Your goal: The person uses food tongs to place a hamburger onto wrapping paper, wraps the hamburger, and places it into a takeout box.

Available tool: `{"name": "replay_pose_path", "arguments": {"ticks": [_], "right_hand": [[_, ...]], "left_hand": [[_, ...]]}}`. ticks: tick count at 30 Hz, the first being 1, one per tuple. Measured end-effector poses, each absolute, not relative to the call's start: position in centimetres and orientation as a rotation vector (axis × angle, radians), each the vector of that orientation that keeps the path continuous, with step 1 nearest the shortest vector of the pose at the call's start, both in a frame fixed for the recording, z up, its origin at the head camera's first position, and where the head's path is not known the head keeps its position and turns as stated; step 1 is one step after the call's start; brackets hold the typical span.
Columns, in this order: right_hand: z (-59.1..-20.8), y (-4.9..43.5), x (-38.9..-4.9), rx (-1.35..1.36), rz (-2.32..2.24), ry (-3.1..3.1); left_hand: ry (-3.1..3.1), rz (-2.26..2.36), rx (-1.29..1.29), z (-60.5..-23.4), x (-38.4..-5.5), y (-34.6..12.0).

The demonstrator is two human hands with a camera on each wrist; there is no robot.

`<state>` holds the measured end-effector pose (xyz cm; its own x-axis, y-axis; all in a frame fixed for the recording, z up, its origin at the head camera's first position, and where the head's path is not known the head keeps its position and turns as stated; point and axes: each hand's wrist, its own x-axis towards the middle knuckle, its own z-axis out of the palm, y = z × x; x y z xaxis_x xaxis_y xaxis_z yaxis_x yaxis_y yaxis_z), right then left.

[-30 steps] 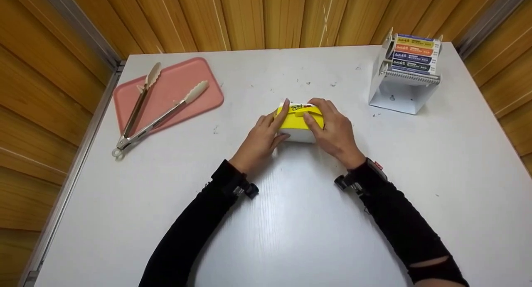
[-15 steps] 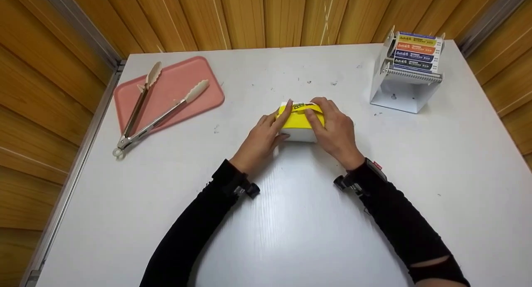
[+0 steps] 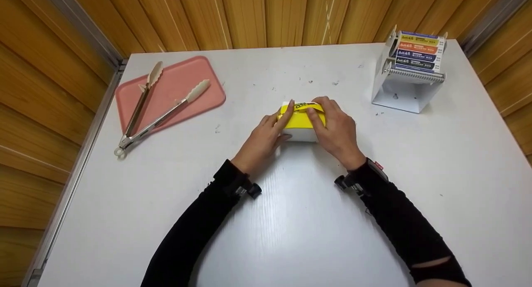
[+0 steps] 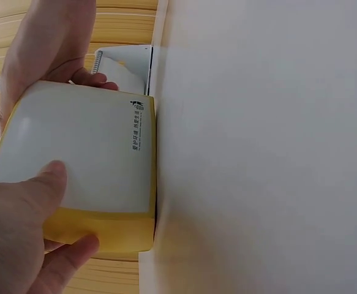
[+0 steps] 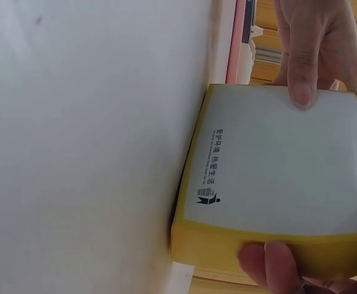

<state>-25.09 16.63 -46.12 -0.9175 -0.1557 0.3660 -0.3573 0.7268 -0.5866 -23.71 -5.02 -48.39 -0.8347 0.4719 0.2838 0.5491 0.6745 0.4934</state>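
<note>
A yellow-and-white cardboard box (image 3: 299,121) stands at the middle of the table, held from both sides. My left hand (image 3: 263,136) grips its left end, index finger along the yellow top and thumb on the white near face (image 4: 83,144). On the right, my right hand (image 3: 337,132) holds the other end. Its thumb presses on the yellow top by a raised, printed strip (image 3: 305,106), and its other fingers reach round the far side. In the right wrist view, two fingertips (image 5: 270,263) of that hand touch the yellow side. The box's back is hidden.
A pink tray (image 3: 176,81) lies at the back left, with metal tongs (image 3: 158,121) spread across it and past its front edge. At the back right stands a white holder (image 3: 405,94) bearing a spiral-bound pad (image 3: 417,50) with coloured stripes. Small dark marks dot the white table (image 3: 291,220).
My right thumb has slid slightly up and right on the box top. A small yellow tab beside it, seen a second ago, no longer stands out. Both hands keep their grip.
</note>
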Motion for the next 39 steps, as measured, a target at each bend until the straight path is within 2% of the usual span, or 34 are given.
{"name": "replay_pose_path", "arguments": {"ticks": [39], "right_hand": [[-45.73,17.25,-25.12,0.399,1.146,-2.722]], "left_hand": [[-2.764,-0.858,-0.83,-48.74,-23.59,-4.75]]}}
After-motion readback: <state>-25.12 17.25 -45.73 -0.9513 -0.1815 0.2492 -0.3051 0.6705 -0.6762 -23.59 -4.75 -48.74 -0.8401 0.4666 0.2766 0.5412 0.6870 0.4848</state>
